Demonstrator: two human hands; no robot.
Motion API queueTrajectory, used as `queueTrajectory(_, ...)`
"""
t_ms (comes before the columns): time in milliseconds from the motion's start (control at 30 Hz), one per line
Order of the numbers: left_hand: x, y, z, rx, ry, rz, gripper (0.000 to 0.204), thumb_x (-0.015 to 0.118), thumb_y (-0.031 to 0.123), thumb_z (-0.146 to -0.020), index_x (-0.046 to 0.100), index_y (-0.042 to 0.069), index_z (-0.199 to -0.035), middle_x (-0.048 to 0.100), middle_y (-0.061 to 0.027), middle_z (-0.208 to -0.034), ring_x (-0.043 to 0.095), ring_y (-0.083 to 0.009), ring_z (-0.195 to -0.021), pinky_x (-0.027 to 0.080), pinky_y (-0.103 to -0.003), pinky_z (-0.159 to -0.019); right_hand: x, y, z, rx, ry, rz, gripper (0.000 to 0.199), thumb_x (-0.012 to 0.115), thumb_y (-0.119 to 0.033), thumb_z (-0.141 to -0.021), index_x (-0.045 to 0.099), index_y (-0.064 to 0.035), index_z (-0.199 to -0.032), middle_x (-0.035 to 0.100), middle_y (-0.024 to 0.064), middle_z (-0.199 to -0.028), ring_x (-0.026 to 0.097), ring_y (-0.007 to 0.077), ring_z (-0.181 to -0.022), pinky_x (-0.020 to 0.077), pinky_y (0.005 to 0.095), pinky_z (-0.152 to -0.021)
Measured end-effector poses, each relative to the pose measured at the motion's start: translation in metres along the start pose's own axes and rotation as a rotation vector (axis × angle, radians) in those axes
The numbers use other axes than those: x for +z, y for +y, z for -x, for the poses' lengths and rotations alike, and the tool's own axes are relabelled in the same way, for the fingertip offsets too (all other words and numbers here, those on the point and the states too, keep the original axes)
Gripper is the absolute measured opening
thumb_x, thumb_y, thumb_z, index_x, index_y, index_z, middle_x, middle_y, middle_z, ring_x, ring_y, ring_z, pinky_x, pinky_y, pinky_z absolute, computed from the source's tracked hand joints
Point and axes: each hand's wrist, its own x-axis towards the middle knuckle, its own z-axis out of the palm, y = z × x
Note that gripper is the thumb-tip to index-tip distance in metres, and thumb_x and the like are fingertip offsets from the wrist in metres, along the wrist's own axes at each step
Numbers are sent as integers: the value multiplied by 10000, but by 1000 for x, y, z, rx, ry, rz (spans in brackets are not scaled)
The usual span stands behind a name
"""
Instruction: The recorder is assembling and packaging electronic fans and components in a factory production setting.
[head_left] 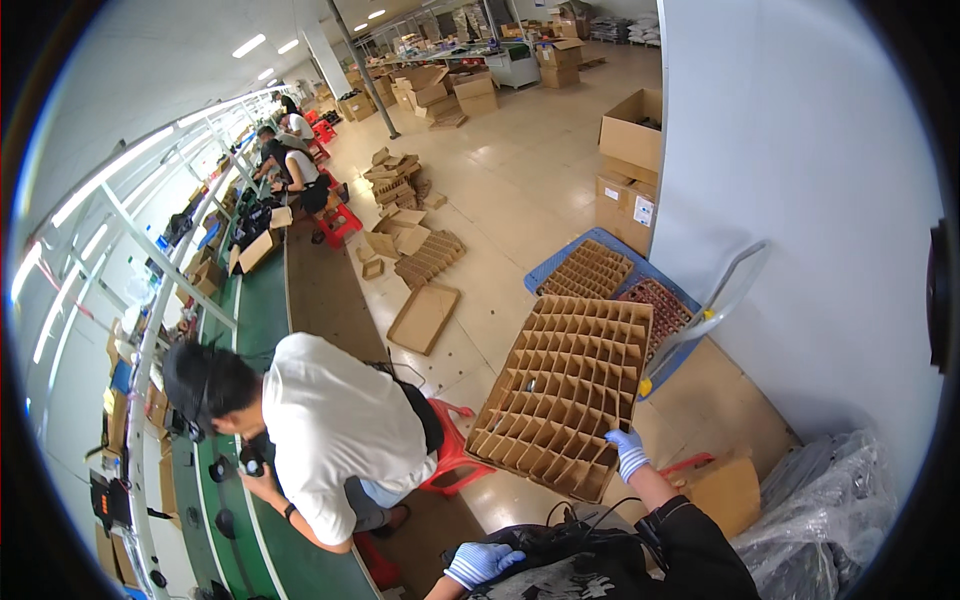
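Left hand [480, 562] low; right hand [628, 452] grips tilted divider grid [565, 395].

Pale blue gloves on the right hand [629, 452] and left hand [480, 562], brown cardboard divider grid [565, 390], red stool [455, 452]

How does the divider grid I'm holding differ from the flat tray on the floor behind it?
The grid is a lattice of many open cells; the tray is one shallow open panel with a low rim. The grid is clearly larger and tilted up, its near edge in the right hand; the tray lies flat, untouched. The left hand holds neither; it rests on dark fabric. Both are brown cardboard.
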Motion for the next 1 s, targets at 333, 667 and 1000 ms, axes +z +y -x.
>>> queueTrajectory(333, -73, -3, -100, -73, 67, -26, 392, 527, 447, -874, 618, 118, -681, 578, -122, -584, 579, -325, -519, 439, -410, -458, 68, -87, -76, 26, 25, -27, 424, 703, -85, -614, 568, -6, -1007, 605, 69, -845, 570, 170, -717, 479, 304, -656)
queueTrajectory(667, -121, -81, -242, 22, 189, 62, 440, 513, 448, -879, 541, 103, -608, 539, -90, -538, 546, -297, -463, 401, -415, -419, 94, -98, -229, 166, 126, 102, 351, 703, -111, -624, 588, 13, -932, 607, 72, -790, 562, 167, -670, 468, 306, -634)
queueTrajectory(1000, -188, -122, -351, 21, 2, 90, 418, 538, 447, -863, 555, 120, -603, 505, -81, -503, 514, -277, -408, 400, -388, -392, 94, -114, -360, 206, 224, 14, 645, 718, -123, -610, 496, 65, -1187, 592, 129, -1063, 562, 217, -872, 469, 338, -758)
